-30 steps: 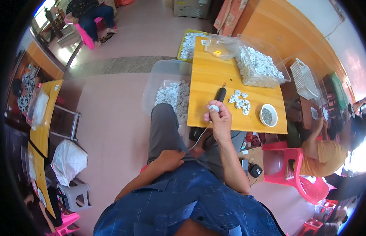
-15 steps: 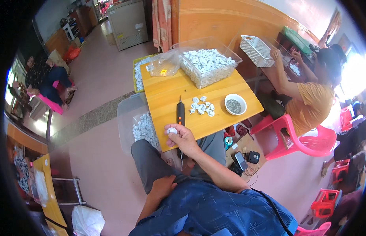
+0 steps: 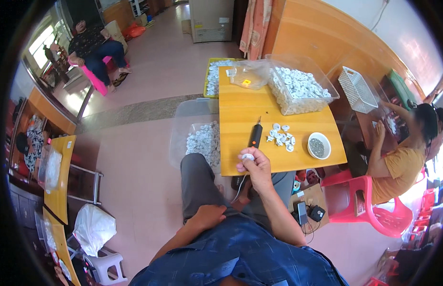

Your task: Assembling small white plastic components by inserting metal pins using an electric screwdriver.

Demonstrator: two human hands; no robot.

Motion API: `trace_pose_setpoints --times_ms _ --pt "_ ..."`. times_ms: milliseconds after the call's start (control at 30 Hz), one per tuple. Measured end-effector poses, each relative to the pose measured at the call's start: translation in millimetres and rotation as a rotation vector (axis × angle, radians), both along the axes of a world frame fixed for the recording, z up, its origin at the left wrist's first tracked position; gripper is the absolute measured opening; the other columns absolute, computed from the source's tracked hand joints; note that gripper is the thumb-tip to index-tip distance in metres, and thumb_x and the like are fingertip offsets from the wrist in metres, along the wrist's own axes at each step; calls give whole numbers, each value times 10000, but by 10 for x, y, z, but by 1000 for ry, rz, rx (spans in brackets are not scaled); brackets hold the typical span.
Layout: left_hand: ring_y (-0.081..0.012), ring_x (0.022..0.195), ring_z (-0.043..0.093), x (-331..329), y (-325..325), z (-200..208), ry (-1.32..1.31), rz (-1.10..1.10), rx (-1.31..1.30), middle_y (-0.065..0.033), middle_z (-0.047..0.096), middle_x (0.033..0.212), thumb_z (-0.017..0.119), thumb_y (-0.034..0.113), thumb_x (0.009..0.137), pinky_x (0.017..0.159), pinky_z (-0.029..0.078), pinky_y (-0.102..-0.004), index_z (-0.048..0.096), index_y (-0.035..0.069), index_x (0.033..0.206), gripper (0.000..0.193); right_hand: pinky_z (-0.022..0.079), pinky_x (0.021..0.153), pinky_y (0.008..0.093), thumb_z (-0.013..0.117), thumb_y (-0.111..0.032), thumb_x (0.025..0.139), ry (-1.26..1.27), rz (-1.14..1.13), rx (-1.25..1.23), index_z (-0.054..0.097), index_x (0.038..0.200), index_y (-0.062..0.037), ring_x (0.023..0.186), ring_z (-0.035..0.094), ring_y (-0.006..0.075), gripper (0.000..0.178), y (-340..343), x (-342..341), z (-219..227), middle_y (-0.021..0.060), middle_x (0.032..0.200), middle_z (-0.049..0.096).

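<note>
Between the thumb and fingers of my right hand [image 3: 258, 168] is a small white round plastic piece [image 3: 248, 156], over the near edge of the wooden table [image 3: 236, 107]. My left hand [image 3: 209, 216] lies loosely on my lap, fingers stretched out and holding nothing. Just beyond my right hand lies a black electric screwdriver [image 3: 255, 137], its tip facing away and its cord hanging off the table. Right of it is a small pile of similar white pieces [image 3: 281, 136]. A white bowl [image 3: 328, 151] of small metal screws stands further right.
At the table's far side a clear bin [image 3: 305, 106] is heaped with white pieces, beside a plastic bag [image 3: 250, 76]. More pieces fill a tub [image 3: 202, 143] left of the table. A co-worker [image 3: 397, 167] sits at right on a pink chair [image 3: 343, 190]; another person sits far left.
The view has swung to the left, so the table appears further right. My right hand keeps the white piece in its grip; my left hand stays on my lap.
</note>
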State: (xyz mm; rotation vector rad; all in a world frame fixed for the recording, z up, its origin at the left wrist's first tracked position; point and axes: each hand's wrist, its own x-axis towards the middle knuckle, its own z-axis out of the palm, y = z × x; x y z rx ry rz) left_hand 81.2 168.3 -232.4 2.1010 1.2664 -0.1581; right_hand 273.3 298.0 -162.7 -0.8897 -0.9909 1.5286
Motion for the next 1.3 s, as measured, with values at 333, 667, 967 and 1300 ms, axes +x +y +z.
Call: trace_pose_setpoints --times_ms 333,667,967,1300 --pt "-396 947 657 21 44 -54 -27 -25 31 -188 678 1021 589 335 929 781 525 -521 572 107 1172 333 570 643 261 542 33 896 28 4 -127 614 1060 -53 713 658 115 198 11 52 -36 37 951 648" --pt "-385 973 656 122 211 119 20 -67 24 -157 682 1044 612 332 910 796 527 -508 580 112 1141 321 552 662 256 550 -106 997 60 55 39 559 1211 -60 738 631 92 219 2 289 112 38 1003 640" --pt "-375 981 652 355 459 284 135 -237 23 -165 679 1048 637 325 889 800 526 -495 572 121 1168 351 523 573 236 507 -125 1003 74 -64 86 538 1147 -62 658 614 90 161 -178 862 252 14 870 574" --pt "-363 1018 649 966 796 863 151 -445 -48 -160 681 1101 626 300 890 839 529 -466 594 124 1202 360 526 616 235 525 -165 1019 27 -121 55 547 1141 -42 704 625 96 174 -342 1224 -329 23 903 598"
